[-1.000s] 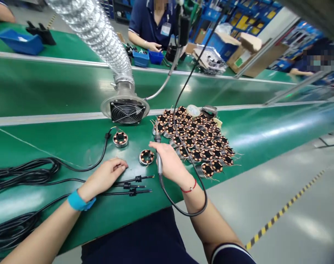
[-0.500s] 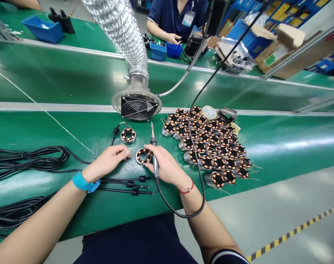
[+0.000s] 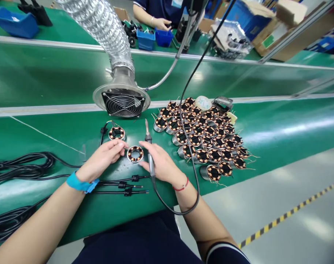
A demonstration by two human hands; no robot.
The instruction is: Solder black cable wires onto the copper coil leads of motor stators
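Right hand (image 3: 162, 163) holds soldering iron (image 3: 149, 157), tip forward.

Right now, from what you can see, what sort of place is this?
Most likely an electronics assembly line in a factory: there's a soldering iron in the right hand, a fume extractor over the green workbench, and rows of copper-wound stators.

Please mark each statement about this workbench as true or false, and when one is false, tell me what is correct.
1. The right hand holds a soldering iron. True.
2. The left hand has a red bracelet on its wrist. False: a blue band is there.
3. A copper-wound ring lies between the two hands. True.
4. The cluster of copper-wound parts lies left of both hands. False: it lies right of them.
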